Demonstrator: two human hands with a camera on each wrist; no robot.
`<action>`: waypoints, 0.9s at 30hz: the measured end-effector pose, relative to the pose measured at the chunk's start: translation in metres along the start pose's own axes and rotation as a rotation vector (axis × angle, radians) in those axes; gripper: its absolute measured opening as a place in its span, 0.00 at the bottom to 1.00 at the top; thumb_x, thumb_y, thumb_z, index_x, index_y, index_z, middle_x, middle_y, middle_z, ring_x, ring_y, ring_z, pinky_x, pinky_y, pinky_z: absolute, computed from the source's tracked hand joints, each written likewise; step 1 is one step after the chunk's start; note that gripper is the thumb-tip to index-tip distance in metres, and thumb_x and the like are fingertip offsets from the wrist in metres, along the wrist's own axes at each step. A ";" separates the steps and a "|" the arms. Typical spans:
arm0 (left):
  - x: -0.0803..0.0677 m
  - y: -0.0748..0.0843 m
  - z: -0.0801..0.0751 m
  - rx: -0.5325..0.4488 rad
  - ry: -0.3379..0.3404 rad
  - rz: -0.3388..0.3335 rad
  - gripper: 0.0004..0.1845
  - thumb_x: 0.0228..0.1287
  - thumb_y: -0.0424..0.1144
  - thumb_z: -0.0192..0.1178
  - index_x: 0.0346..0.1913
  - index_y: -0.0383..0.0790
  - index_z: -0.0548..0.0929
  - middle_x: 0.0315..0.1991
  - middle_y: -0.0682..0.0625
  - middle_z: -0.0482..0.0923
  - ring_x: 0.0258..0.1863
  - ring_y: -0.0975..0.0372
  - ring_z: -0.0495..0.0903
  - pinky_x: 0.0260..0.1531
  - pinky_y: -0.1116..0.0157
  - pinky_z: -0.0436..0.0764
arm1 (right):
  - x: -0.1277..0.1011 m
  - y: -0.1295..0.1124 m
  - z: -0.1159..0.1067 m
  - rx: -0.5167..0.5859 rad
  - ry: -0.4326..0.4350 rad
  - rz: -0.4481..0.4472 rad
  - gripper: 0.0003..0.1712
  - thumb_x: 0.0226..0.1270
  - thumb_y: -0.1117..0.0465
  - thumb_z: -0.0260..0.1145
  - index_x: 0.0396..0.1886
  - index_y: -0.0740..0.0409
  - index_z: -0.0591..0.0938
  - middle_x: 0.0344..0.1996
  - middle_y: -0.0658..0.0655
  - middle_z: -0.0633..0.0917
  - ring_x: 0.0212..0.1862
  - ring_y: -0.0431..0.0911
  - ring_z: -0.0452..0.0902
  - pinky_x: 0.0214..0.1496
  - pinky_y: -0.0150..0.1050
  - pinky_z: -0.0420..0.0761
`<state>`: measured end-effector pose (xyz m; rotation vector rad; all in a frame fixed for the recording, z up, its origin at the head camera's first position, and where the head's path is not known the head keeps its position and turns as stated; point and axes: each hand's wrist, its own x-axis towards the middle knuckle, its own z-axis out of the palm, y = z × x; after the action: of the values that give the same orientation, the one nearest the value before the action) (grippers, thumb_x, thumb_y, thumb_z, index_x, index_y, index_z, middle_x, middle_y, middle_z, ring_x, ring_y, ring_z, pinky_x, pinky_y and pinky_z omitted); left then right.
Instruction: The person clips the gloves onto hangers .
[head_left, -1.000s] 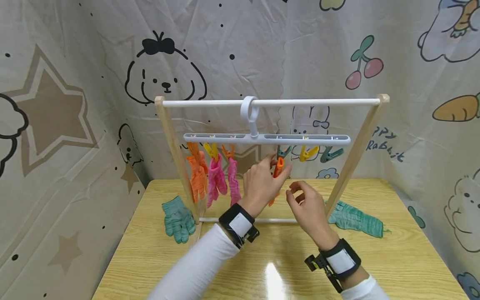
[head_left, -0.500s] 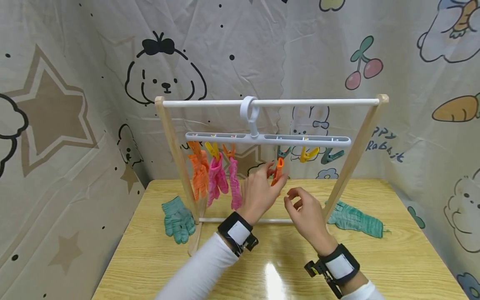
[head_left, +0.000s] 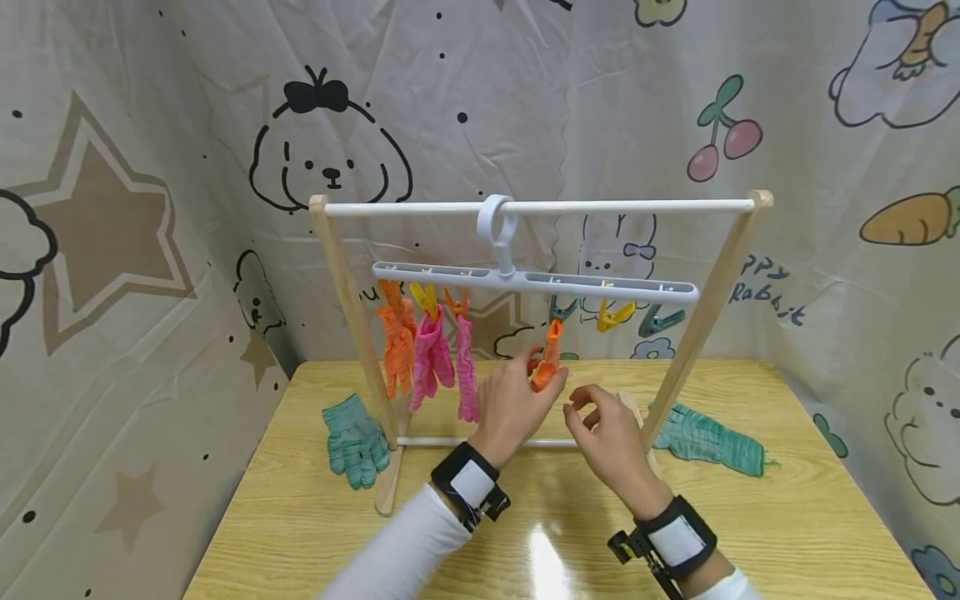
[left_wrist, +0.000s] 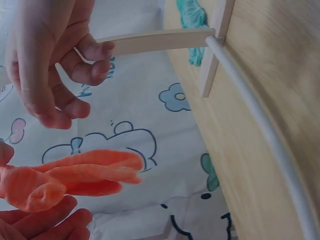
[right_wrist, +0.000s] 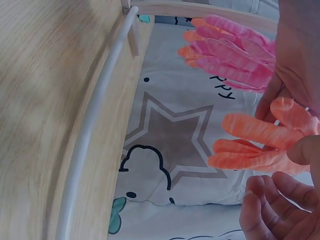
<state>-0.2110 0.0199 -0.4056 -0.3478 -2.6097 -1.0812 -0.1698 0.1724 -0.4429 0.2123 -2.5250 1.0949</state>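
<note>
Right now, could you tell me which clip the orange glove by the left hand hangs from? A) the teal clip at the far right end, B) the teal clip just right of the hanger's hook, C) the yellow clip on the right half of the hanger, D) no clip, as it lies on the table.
B: the orange glove hangs from the teal clip just right of the hook, while the left hand holds its lower end.

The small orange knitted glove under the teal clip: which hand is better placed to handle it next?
Probably the left hand: it already holds the small orange knitted glove, while the right hand hovers beside it, holding nothing.
</note>
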 end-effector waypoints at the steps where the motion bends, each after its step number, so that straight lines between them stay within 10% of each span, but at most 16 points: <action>1: -0.002 -0.001 0.001 -0.002 -0.001 -0.001 0.29 0.66 0.58 0.62 0.61 0.42 0.81 0.41 0.46 0.90 0.23 0.61 0.78 0.19 0.70 0.69 | -0.001 0.000 0.000 0.002 -0.006 0.004 0.07 0.68 0.60 0.67 0.41 0.60 0.83 0.34 0.55 0.86 0.24 0.38 0.76 0.26 0.32 0.75; 18: -0.030 -0.028 0.014 0.068 -0.012 -0.040 0.21 0.64 0.57 0.64 0.50 0.45 0.85 0.21 0.53 0.79 0.15 0.68 0.64 0.16 0.70 0.61 | -0.013 0.008 0.009 -0.004 -0.063 0.041 0.08 0.69 0.60 0.68 0.42 0.60 0.84 0.35 0.55 0.86 0.24 0.36 0.74 0.23 0.31 0.73; 27: -0.051 -0.041 0.018 0.057 0.005 -0.065 0.19 0.63 0.57 0.67 0.44 0.45 0.86 0.38 0.45 0.90 0.32 0.55 0.88 0.29 0.61 0.80 | -0.028 0.009 0.017 -0.027 -0.089 0.075 0.07 0.69 0.59 0.69 0.42 0.56 0.84 0.35 0.53 0.86 0.23 0.33 0.72 0.23 0.30 0.71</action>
<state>-0.1803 -0.0012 -0.4627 -0.2496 -2.6585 -1.0237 -0.1515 0.1664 -0.4707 0.1634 -2.6445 1.1013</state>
